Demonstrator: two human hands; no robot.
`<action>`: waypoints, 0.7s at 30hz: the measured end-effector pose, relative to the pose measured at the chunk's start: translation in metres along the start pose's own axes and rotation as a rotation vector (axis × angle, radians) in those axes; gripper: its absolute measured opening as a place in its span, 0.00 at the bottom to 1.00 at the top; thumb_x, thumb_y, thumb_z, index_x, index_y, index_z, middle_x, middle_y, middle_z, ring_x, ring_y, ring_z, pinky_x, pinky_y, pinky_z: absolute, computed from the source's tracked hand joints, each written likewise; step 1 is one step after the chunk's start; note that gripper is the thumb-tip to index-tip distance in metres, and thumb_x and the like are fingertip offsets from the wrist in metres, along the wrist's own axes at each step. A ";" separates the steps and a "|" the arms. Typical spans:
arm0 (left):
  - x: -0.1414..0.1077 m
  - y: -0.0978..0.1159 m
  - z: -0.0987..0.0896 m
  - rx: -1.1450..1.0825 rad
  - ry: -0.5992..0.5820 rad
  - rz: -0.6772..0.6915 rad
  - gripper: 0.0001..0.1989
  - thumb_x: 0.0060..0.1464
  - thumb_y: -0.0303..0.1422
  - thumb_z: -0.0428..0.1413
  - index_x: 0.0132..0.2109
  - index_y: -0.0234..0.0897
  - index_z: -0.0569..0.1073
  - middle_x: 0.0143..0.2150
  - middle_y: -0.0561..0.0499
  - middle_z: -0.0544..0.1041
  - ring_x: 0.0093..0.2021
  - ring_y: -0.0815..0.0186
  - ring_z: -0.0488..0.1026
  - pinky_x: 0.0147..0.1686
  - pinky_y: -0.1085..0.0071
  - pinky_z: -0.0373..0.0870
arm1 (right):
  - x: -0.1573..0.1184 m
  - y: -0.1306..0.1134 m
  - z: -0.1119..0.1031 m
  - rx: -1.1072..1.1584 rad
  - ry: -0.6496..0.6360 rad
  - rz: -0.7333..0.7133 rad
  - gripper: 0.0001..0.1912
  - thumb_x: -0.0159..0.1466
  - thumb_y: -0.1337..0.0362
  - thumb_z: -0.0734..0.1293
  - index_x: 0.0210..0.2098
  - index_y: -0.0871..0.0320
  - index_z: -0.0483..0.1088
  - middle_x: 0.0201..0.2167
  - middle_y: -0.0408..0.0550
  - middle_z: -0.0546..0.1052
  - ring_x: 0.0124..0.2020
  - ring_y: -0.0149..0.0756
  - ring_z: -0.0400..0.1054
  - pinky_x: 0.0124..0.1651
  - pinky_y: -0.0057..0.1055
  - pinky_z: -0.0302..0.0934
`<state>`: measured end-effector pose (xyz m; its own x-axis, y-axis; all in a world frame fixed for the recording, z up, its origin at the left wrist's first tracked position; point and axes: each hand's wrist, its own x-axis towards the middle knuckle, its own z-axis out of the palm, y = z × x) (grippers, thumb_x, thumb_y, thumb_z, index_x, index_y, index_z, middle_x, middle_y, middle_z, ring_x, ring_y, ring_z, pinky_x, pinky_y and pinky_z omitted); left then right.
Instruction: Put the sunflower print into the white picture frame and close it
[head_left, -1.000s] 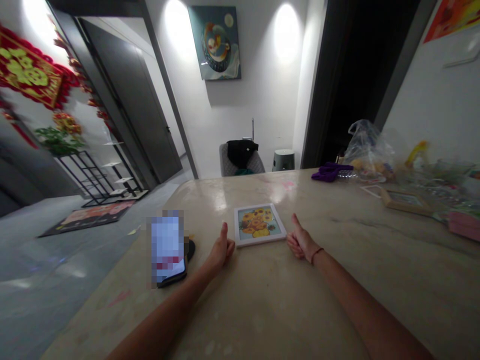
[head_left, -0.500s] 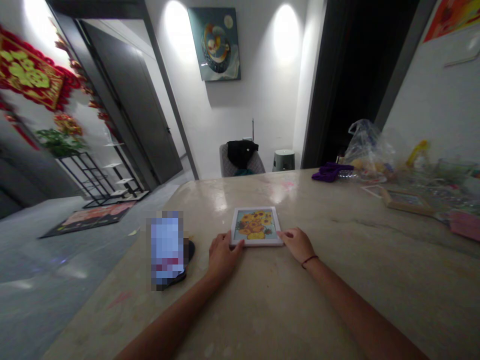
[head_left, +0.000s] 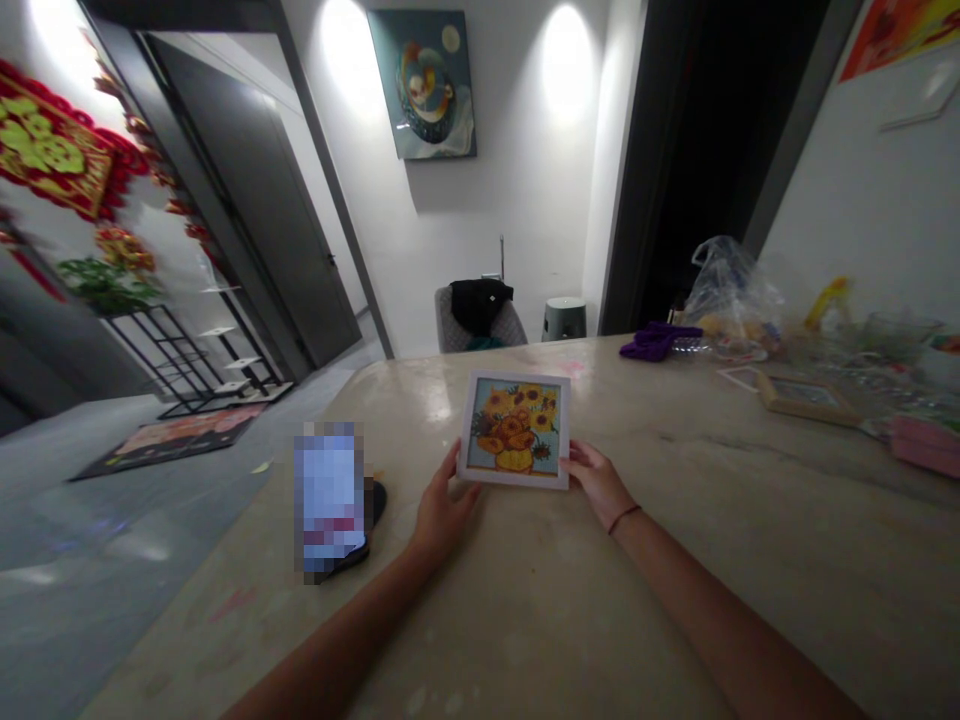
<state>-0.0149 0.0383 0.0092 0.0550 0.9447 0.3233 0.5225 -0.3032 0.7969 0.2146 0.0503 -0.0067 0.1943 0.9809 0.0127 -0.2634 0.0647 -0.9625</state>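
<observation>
A white picture frame point(head_left: 517, 428) with a sunflower picture in it is tilted up toward me over the table point(head_left: 540, 610). At its lower left corner, my left hand point(head_left: 444, 505) grips the edge, with the fingers partly behind it and the thumb below. My right hand point(head_left: 596, 480) is closed on the lower right side, its thumb at the front and its other fingers partly hidden. A dark band circles the right wrist.
Left of my hands a phone point(head_left: 328, 500), blurred out, leans on a dark stand. Purple cloth point(head_left: 656, 341), a clear plastic bag point(head_left: 731, 295), a wooden frame point(head_left: 806, 398) and a pink item point(head_left: 924, 445) lie at the right. Beyond the table stand a chair point(head_left: 444, 325) and a stool point(head_left: 564, 319).
The picture frame, nearly flat on the table before, has been tipped up to face me more. Both hands have stayed at its lower corners, and the right one now grips its side.
</observation>
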 end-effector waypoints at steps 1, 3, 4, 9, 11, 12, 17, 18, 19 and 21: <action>-0.001 0.001 0.000 0.057 0.013 0.023 0.35 0.47 0.32 0.55 0.62 0.39 0.51 0.55 0.48 0.68 0.55 0.61 0.64 0.55 0.63 0.58 | -0.001 -0.001 0.001 0.042 0.001 0.020 0.20 0.41 0.62 0.69 0.34 0.58 0.68 0.30 0.46 0.77 0.33 0.38 0.72 0.39 0.38 0.66; -0.003 0.002 0.002 0.179 0.044 0.065 0.37 0.46 0.33 0.56 0.62 0.39 0.50 0.55 0.46 0.67 0.55 0.60 0.64 0.54 0.62 0.59 | -0.004 -0.003 0.003 0.119 -0.018 0.079 0.20 0.40 0.62 0.70 0.34 0.57 0.66 0.30 0.45 0.77 0.31 0.38 0.72 0.37 0.38 0.66; -0.004 0.002 0.002 0.241 0.062 0.084 0.38 0.46 0.33 0.56 0.62 0.39 0.49 0.56 0.45 0.66 0.55 0.59 0.64 0.54 0.61 0.59 | -0.006 -0.005 0.004 0.147 -0.039 0.110 0.21 0.40 0.62 0.71 0.34 0.57 0.66 0.29 0.45 0.77 0.30 0.38 0.72 0.35 0.38 0.66; -0.008 0.006 0.005 0.528 0.182 0.267 0.39 0.45 0.29 0.56 0.62 0.37 0.49 0.64 0.40 0.52 0.63 0.52 0.49 0.58 0.53 0.53 | -0.017 -0.015 0.011 0.164 -0.164 0.158 0.22 0.39 0.61 0.74 0.33 0.57 0.65 0.29 0.43 0.76 0.30 0.37 0.72 0.33 0.35 0.66; -0.009 0.006 0.006 0.599 0.128 0.359 0.35 0.46 0.24 0.53 0.62 0.40 0.52 0.65 0.44 0.49 0.64 0.53 0.44 0.59 0.53 0.51 | -0.022 -0.019 0.014 0.171 -0.198 0.167 0.22 0.40 0.62 0.74 0.33 0.56 0.64 0.28 0.42 0.76 0.30 0.36 0.72 0.33 0.34 0.66; -0.008 0.005 0.006 0.623 0.081 0.392 0.34 0.46 0.22 0.51 0.61 0.41 0.54 0.65 0.45 0.49 0.64 0.54 0.44 0.59 0.54 0.51 | -0.024 -0.021 0.015 0.178 -0.214 0.171 0.22 0.40 0.62 0.74 0.32 0.56 0.64 0.28 0.41 0.76 0.30 0.36 0.72 0.33 0.33 0.66; -0.007 -0.006 0.007 0.650 -0.029 0.471 0.33 0.47 0.18 0.45 0.61 0.40 0.54 0.64 0.45 0.53 0.62 0.58 0.52 0.57 0.55 0.57 | -0.032 -0.028 0.020 0.210 -0.294 0.167 0.21 0.42 0.64 0.73 0.34 0.55 0.65 0.32 0.41 0.76 0.34 0.37 0.72 0.34 0.32 0.66; -0.007 -0.008 0.007 0.644 -0.046 0.492 0.32 0.48 0.17 0.44 0.61 0.40 0.54 0.64 0.45 0.54 0.62 0.58 0.52 0.56 0.56 0.58 | -0.033 -0.029 0.021 0.221 -0.300 0.161 0.22 0.42 0.65 0.73 0.36 0.55 0.65 0.33 0.41 0.76 0.35 0.37 0.72 0.35 0.32 0.66; -0.007 -0.009 0.007 0.638 -0.067 0.512 0.32 0.49 0.17 0.43 0.61 0.39 0.55 0.64 0.44 0.54 0.62 0.58 0.52 0.56 0.57 0.60 | -0.034 -0.029 0.022 0.232 -0.309 0.155 0.23 0.43 0.65 0.73 0.38 0.54 0.65 0.35 0.41 0.76 0.36 0.37 0.71 0.36 0.33 0.66; -0.009 -0.010 0.008 0.619 -0.107 0.542 0.31 0.49 0.17 0.43 0.61 0.40 0.56 0.63 0.44 0.56 0.62 0.58 0.53 0.54 0.58 0.62 | -0.035 -0.031 0.023 0.254 -0.334 0.144 0.26 0.44 0.66 0.72 0.43 0.53 0.65 0.38 0.42 0.76 0.38 0.38 0.71 0.39 0.34 0.66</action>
<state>-0.0143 0.0341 -0.0057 0.4984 0.7037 0.5064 0.7723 -0.6258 0.1096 0.1941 0.0181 0.0287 -0.1667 0.9860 0.0103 -0.4974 -0.0750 -0.8643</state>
